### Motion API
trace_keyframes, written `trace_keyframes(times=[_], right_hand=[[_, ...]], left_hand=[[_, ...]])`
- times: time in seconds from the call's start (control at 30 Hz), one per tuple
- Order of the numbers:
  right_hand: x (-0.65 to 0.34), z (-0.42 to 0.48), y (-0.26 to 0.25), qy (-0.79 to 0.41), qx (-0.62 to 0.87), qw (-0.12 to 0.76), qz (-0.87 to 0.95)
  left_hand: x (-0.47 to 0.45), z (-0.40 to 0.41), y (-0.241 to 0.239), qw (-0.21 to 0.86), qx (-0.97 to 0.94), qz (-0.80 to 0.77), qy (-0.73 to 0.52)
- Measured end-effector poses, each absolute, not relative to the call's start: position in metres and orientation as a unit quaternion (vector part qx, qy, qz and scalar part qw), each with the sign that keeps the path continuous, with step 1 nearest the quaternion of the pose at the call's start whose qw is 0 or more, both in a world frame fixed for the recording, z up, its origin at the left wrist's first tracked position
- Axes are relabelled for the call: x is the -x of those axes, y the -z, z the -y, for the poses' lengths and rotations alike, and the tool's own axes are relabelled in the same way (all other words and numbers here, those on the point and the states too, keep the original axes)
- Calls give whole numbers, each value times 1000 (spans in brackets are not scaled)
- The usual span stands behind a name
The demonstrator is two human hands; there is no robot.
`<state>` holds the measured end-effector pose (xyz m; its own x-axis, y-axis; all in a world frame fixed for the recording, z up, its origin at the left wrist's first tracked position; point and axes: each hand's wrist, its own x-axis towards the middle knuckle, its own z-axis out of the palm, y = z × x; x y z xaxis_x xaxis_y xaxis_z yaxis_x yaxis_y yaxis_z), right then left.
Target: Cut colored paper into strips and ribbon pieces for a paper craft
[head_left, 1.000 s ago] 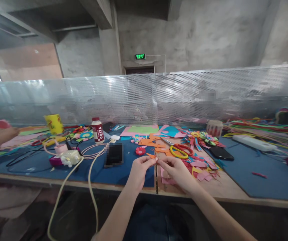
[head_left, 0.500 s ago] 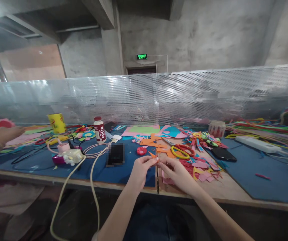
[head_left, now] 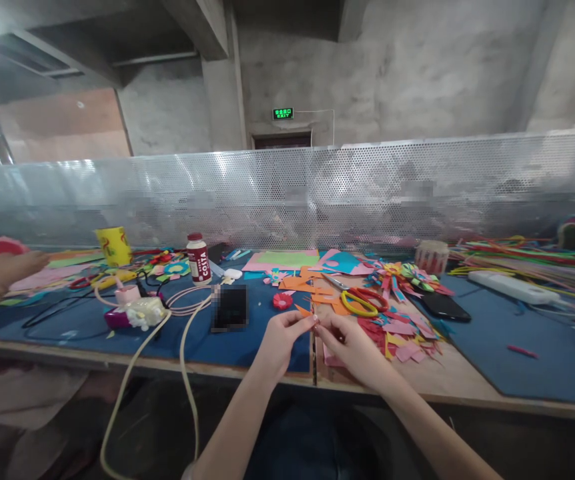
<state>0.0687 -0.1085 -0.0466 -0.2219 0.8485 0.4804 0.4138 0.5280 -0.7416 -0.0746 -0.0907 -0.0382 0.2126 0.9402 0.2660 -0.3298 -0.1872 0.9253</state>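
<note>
My left hand (head_left: 281, 339) pinches a small piece of orange paper (head_left: 304, 311), whose pointed end sticks out above the fingers. My right hand (head_left: 346, 339) meets it fingertip to fingertip, its thumb and forefinger closed on the same paper; the part between the fingers is hidden. Just beyond my hands lies a red paper flower (head_left: 282, 301). Cut orange paper strips (head_left: 307, 283) are spread behind it. Scissors with yellow and red handles (head_left: 360, 303) rest to the right, above a heap of pink, red and yellow paper scraps (head_left: 407, 337).
A red-capped bottle (head_left: 198, 259), yellow cup (head_left: 113, 245) and power strip with cables (head_left: 135, 312) stand to the left. On the right are a black phone (head_left: 445, 307), a white power strip (head_left: 512, 288) and pipe cleaners (head_left: 512, 257). Another person's hand (head_left: 15, 267) holds something pink at far left.
My hands stay pinched together in nearly the same place, with the fingers shifting slightly on the orange paper. The other person's hands at far left have moved a little left.
</note>
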Motion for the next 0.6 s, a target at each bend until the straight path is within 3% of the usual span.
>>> trace_keyframes(times=[0.6], right_hand=[[-69,116,43,-259,419,479,727]], left_hand=[[77,93,36,568,-567,-281,-526]])
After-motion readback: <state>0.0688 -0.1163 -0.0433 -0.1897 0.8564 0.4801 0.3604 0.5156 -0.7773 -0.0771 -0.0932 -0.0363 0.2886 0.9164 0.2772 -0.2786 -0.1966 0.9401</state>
